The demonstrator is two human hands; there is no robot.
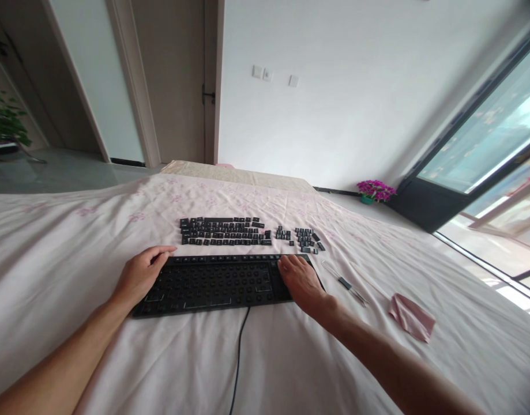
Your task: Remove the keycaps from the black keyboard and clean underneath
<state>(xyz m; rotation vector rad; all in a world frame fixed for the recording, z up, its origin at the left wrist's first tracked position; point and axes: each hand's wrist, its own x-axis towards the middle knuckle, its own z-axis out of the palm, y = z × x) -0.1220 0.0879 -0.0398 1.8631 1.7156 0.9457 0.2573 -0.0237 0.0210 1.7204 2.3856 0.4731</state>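
Note:
A black computer keyboard (pixel 221 282) lies on the bed sheet, most of its keys without caps and only the far row still capped. Its cable (pixel 241 357) runs toward me. My left hand (pixel 146 271) rests at the left end of the keyboard, fingers stretched past the far left corner and thumb close to them. Over the number-pad end lies my right hand (pixel 301 279), its fingers laid on the keys near the far edge, hiding that part. Beyond the keyboard, loose black keycaps (pixel 225 233) are laid out in rows, with smaller keycap groups (pixel 305 237) to the right.
A wire keycap puller (pixel 345 283) with a dark grip lies right of the keyboard. Farther right is a folded pink cloth (pixel 412 317). The patterned sheet (pixel 117 369) is wrinkled. A flower pot (pixel 367 199) stands by the white wall, and a leafy plant (pixel 5 118) is at far left.

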